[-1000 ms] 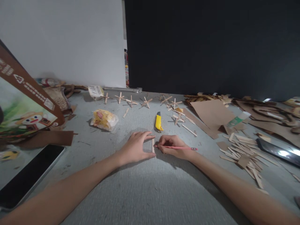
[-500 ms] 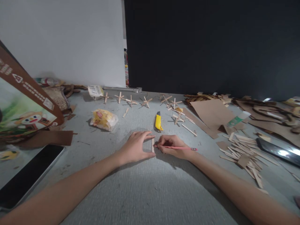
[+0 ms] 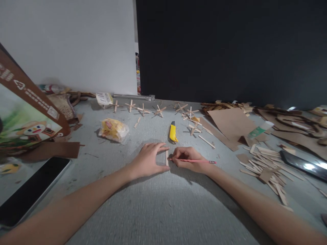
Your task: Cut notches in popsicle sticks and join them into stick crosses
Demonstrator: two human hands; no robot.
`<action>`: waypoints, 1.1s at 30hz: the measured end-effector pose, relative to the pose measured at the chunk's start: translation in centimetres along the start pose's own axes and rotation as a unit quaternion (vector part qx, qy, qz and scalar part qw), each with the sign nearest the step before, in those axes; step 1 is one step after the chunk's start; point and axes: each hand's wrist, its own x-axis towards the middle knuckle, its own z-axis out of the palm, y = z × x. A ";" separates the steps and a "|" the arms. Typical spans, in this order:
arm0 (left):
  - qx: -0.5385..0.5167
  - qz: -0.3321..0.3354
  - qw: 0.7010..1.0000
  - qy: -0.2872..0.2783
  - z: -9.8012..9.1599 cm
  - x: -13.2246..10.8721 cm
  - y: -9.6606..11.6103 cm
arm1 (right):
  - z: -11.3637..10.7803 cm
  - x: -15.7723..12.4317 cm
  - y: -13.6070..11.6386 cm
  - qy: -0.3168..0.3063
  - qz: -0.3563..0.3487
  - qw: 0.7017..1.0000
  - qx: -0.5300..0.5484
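Note:
A short craft stick [image 3: 167,158] lies upright in view on the grey table, its ends between the thumb and fingertips of my left hand [image 3: 148,160]. My right hand [image 3: 189,160] pinches a pink pencil [image 3: 196,161], whose point is at the right edge of the stick. Whether the point touches the wood is too small to tell. Just beyond my hands rests a yellow utility knife [image 3: 173,132], handle toward me.
Crossed craft-stick pieces [image 3: 159,111] stand in a row at the back. At right are a loose stick pile [image 3: 268,170], cardboard [image 3: 227,124], a glue stick [image 3: 260,129] and a dark phone [image 3: 304,165]. At left are a yellow packet [image 3: 113,130], another phone [image 3: 33,190] and a printed bag [image 3: 28,109].

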 end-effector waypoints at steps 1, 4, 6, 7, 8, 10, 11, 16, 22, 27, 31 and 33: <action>-0.002 0.001 1.000 0.002 0.0 0.0 0.0 | 0.0 0.0 0.0 0.000 -0.001 1.000 0.001; -0.015 0.002 1.000 0.006 0.1 0.0 -0.1 | 0.0 0.0 0.0 0.002 -0.001 1.000 0.002; -0.022 0.002 1.000 0.009 0.1 0.0 -0.1 | 0.0 0.0 0.0 0.003 0.000 1.000 -0.001; -0.023 0.001 1.000 0.010 0.1 0.0 -0.1 | 0.0 0.0 0.0 0.003 0.001 1.000 -0.003; -0.023 0.001 1.000 0.010 0.1 0.0 -0.1 | 0.0 0.0 0.0 0.003 0.002 1.000 -0.005; -0.022 0.002 1.000 0.010 0.0 0.0 0.0 | 0.0 0.0 -0.1 0.005 0.001 1.000 -0.009; -0.022 0.004 1.000 0.010 0.0 0.0 0.0 | 0.0 0.0 -0.1 0.005 0.001 1.000 -0.009; -0.021 0.004 1.000 0.010 0.0 0.0 0.0 | 0.1 0.0 -0.3 0.007 0.001 1.000 -0.007; -0.009 0.010 1.000 0.006 0.0 0.0 0.0 | 0.2 0.1 -0.1 0.014 0.026 1.000 0.012; -0.010 0.009 1.000 0.005 0.0 0.0 0.0 | 0.2 0.1 -0.2 0.016 0.016 1.000 0.007; -0.001 0.004 1.000 -0.002 0.0 0.0 0.0 | 0.1 0.1 -0.1 0.012 0.026 0.999 0.017; 0.000 0.003 1.000 -0.002 0.0 0.0 0.0 | 0.1 0.1 0.0 0.014 0.019 1.000 0.012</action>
